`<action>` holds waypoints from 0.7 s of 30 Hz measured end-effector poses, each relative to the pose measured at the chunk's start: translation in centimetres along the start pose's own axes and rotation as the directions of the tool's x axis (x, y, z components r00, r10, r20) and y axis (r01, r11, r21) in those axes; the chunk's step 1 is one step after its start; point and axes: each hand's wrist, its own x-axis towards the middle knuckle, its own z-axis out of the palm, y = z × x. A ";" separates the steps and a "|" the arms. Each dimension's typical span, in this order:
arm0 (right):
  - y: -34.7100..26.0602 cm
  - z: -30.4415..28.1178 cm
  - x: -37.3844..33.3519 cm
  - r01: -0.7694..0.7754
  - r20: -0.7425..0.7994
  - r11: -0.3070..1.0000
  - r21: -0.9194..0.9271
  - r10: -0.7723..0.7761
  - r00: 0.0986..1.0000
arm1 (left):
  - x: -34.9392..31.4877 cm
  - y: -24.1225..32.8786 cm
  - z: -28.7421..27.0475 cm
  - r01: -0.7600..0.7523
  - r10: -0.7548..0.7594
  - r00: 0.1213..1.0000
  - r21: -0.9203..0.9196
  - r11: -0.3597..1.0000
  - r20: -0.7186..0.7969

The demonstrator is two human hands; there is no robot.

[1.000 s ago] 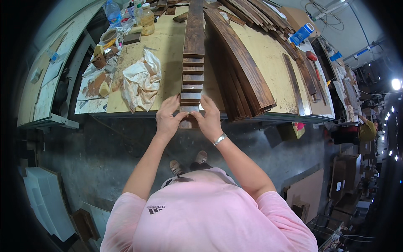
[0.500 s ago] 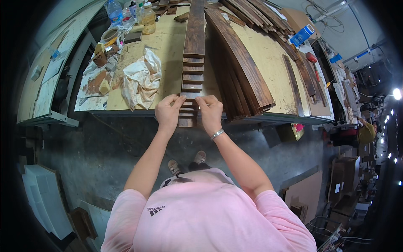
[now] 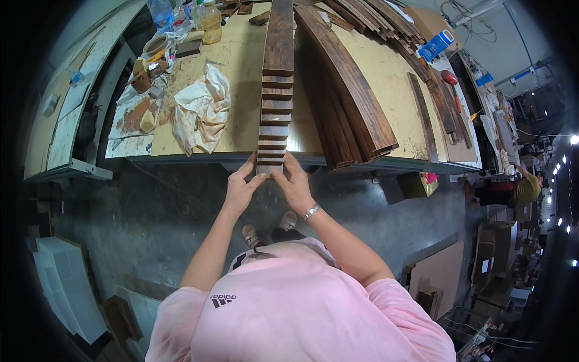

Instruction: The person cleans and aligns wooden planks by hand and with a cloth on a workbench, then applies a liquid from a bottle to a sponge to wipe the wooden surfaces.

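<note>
Hands (image 3: 242, 188) moved bodyward | half-curled | clasping near end of staggered planks (image 3: 276, 105)

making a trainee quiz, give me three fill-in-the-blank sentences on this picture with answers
The crumpled cloth lies to the ____ of the stacked boards.
A silver band is worn on the person's ____ arm.
The left hand and right hand touch the boards' ____ end, not their far end.
Missing words: left; right; near.

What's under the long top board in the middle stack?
Under the top board, more dark wooden boards poke out like steps at the near end. Their farther parts are covered.
</note>
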 end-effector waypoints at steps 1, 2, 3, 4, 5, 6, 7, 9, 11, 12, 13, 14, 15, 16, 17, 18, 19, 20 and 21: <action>0.0 0.2 0.1 -0.006 -0.029 1.000 0.001 0.006 1.000 | 0.1 -0.2 0.3 -0.013 0.013 0.998 0.000 1.000 -0.055; -0.1 0.4 0.2 -0.012 -0.058 1.000 0.002 0.012 0.998 | 0.3 -0.4 0.6 -0.026 0.026 0.994 0.002 1.000 -0.109; -0.1 0.3 0.4 -0.026 -0.078 0.998 -0.062 0.021 0.997 | 0.4 -0.6 1.0 -0.038 0.038 0.986 0.004 0.999 -0.162; -0.6 0.4 0.6 -0.043 -0.100 0.991 -0.126 0.031 0.995 | 0.6 0.2 1.3 0.015 -0.003 0.983 0.061 0.998 -0.182; -1.2 0.3 0.9 -0.060 -0.122 0.980 -0.191 0.037 0.992 | 0.8 1.8 1.4 0.066 -0.042 0.978 0.115 0.991 -0.203; -1.8 0.4 1.2 -0.063 -0.122 0.975 -0.212 0.038 0.992 | 1.0 2.9 1.7 0.118 -0.079 0.971 0.168 0.979 -0.225; -2.6 0.3 1.5 -0.064 -0.122 0.970 -0.234 0.036 0.992 | 1.3 3.2 1.9 0.090 -0.034 0.961 0.195 0.977 -0.273; -3.1 0.1 1.7 -0.088 -0.112 0.955 -0.283 0.058 0.992 | 1.4 4.1 1.7 0.180 -0.113 0.960 0.260 0.949 -0.255; -3.3 -0.2 2.1 -0.128 -0.093 0.932 -0.338 0.103 0.990 | 1.7 3.6 1.6 0.140 -0.051 0.965 0.342 0.929 -0.256; -3.3 -0.2 2.1 -0.078 -0.098 0.931 -0.357 0.046 0.994 | 1.7 1.8 1.4 0.060 0.047 0.965 0.390 0.919 -0.258; -3.2 -0.3 2.0 -0.032 -0.104 0.926 -0.376 -0.008 0.995 | 1.8 1.8 1.3 -0.016 0.141 0.957 0.438 0.899 -0.254; -3.1 -0.4 2.0 0.014 -0.107 0.918 -0.396 -0.061 0.992 | 2.0 1.9 1.1 -0.093 0.208 0.958 0.471 0.877 -0.199; -3.1 -0.7 2.3 0.061 -0.071 0.904 -0.423 -0.100 0.992 | 2.4 2.0 0.7 -0.170 0.274 0.951 0.499 0.850 -0.142; -3.3 -1.0 2.6 0.107 -0.029 0.889 -0.445 -0.134 0.991 | 2.6 2.4 0.3 -0.240 0.331 0.940 0.524 0.817 -0.086; -3.4 -1.1 2.7 0.154 0.014 0.872 -0.464 -0.166 0.986 | 2.8 1.9 0.0 -0.249 0.331 0.942 0.535 0.807 -0.060; -3.2 -1.0 2.5 0.171 0.014 0.851 -0.496 -0.190 0.982 | 2.6 1.8 -0.2 -0.254 0.346 0.936 0.567 0.784 -0.059; -3.0 -1.0 2.5 0.189 0.011 0.827 -0.529 -0.216 0.976 | 2.6 1.8 -0.2 -0.262 0.365 0.930 0.596 0.759 -0.055; -2.8 -1.0 2.4 0.207 0.011 0.802 -0.561 -0.242 0.970 | 2.6 1.9 -0.2 -0.269 0.383 0.922 0.625 0.733 -0.051; -2.7 -0.9 2.2 0.213 -0.001 0.797 -0.564 -0.259 0.966 | 2.5 2.1 -0.1 -0.267 0.391 0.918 0.626 0.733 -0.066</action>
